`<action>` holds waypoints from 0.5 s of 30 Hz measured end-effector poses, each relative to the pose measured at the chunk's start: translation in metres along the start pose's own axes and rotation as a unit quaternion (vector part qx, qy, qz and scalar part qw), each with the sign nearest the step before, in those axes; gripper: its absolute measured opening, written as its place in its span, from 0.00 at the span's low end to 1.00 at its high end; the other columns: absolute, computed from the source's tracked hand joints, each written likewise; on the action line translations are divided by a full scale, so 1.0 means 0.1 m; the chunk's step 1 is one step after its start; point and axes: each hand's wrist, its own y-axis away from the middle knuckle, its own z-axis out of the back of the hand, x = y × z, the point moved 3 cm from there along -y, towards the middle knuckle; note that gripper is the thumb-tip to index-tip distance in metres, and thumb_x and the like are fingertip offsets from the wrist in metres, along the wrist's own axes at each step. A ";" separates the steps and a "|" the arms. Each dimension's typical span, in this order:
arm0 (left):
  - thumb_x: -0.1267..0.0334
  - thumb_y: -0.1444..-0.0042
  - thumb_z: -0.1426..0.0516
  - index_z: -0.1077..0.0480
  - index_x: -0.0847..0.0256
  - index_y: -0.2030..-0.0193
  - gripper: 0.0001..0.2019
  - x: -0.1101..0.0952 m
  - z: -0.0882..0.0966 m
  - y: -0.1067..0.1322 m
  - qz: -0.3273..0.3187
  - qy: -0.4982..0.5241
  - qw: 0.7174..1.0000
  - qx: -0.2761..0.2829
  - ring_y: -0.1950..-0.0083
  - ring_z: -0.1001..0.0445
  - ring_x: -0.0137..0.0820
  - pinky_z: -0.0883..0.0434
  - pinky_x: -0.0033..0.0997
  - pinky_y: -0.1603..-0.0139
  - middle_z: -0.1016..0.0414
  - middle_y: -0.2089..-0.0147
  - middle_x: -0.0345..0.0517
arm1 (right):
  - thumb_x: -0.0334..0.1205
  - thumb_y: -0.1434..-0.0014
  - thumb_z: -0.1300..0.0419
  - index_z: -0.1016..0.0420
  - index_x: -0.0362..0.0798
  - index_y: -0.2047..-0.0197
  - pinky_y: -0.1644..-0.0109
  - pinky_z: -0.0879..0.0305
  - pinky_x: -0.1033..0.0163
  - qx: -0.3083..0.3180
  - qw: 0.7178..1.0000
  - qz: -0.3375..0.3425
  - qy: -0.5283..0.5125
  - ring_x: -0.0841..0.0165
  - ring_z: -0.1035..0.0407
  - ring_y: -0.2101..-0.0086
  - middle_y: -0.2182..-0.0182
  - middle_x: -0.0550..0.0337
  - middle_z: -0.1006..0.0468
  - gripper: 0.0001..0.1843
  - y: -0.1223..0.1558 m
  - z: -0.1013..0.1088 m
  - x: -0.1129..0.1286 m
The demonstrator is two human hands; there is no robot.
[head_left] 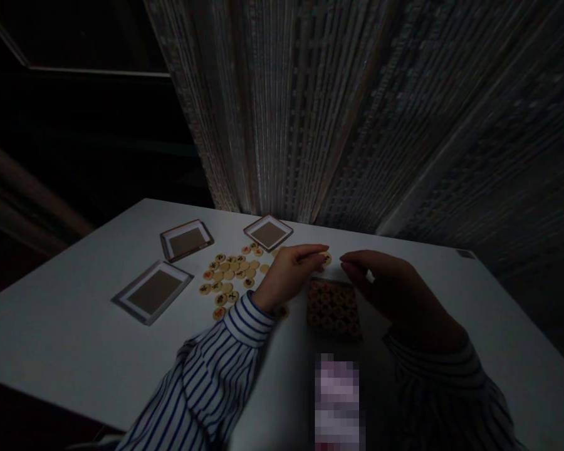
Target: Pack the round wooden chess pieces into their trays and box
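My left hand [291, 269] reaches over the table with its thumb and fingers closed on a round xiangqi piece [326, 258]. Just to the right hovers my right hand [385, 275], in shadow, its fingers curved with a gap behind the fingertips. Nothing shows in it. Below both hands lies a square box [333, 307] filled with rows of round pieces. Loose xiangqi pieces [230, 269], some with red and some with black characters, spread out left of my left hand. My left forearm hides part of the table, where one dark piece [282, 311] peeks out.
Three shallow box parts with grey-brown middles lie on the white table [66, 300]: one at the left [153, 291], one behind it [187, 240], one at the back [268, 232]. A string curtain [282, 113] hangs along the back edge. A small label [465, 254] is at the right corner.
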 end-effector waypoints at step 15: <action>0.69 0.49 0.44 0.28 0.67 0.60 0.10 0.07 0.05 -0.06 0.027 -0.006 0.999 0.035 0.67 0.26 0.28 0.29 0.27 0.65 0.23 0.64 0.48 | 0.37 0.43 0.49 0.29 0.47 0.61 0.70 0.36 0.66 0.020 0.999 -0.028 -0.029 0.70 0.32 0.71 0.69 0.58 0.24 0.09 -0.08 -0.05 -0.12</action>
